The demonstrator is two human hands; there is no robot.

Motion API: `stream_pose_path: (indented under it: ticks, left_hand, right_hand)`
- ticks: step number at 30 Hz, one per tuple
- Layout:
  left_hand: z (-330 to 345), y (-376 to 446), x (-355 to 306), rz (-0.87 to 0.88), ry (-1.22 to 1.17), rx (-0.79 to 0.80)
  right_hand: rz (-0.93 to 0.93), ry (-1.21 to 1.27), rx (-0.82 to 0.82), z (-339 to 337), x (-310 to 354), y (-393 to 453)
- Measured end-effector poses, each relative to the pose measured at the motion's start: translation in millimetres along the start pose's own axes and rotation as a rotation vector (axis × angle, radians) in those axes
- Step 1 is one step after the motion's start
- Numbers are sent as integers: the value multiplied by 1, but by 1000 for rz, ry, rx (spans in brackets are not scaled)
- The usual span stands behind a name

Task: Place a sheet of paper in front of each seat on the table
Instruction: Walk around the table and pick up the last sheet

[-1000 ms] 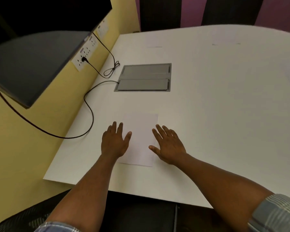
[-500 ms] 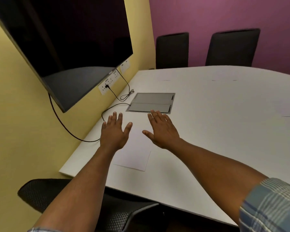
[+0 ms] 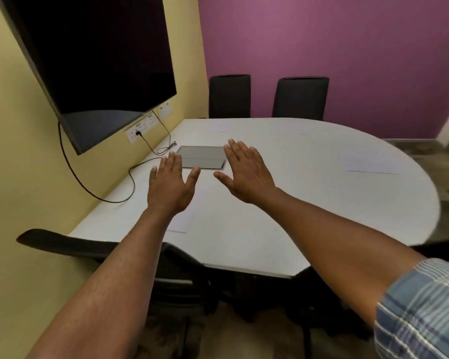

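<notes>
A white sheet of paper (image 3: 184, 220) lies flat on the white table (image 3: 296, 203) near its front left edge, partly hidden behind my left wrist. My left hand (image 3: 170, 189) and my right hand (image 3: 245, 174) hover above the table, palms down, fingers spread, holding nothing. Another sheet (image 3: 371, 163) lies at the table's right side. Two faint sheets (image 3: 218, 128) (image 3: 300, 130) rest at the far edge before the two far chairs.
Two black chairs (image 3: 230, 95) (image 3: 301, 98) stand at the far side against the purple wall. A black chair (image 3: 94, 248) sits below me at the near edge. A grey cable hatch (image 3: 201, 156) is set in the table. A wall screen (image 3: 101, 60) and a black cable (image 3: 130, 177) are left.
My head has risen and pulled back, so more of the room shows. Both hands have lifted off the near sheet, which stays flat on the table.
</notes>
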State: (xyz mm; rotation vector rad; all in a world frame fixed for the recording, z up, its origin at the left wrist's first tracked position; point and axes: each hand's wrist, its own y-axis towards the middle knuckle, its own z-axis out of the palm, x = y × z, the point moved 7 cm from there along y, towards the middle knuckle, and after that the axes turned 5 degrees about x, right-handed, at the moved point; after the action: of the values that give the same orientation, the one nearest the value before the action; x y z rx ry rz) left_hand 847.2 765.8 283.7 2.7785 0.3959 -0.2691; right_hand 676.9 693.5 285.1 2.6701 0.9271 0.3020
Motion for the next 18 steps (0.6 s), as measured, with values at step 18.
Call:
stream_pose_path:
  ticks: [18]
  left_hand:
    - [27,-95,-387,462,-229,102]
  right_hand:
    - [537,-191,-105,-178,-287,-283]
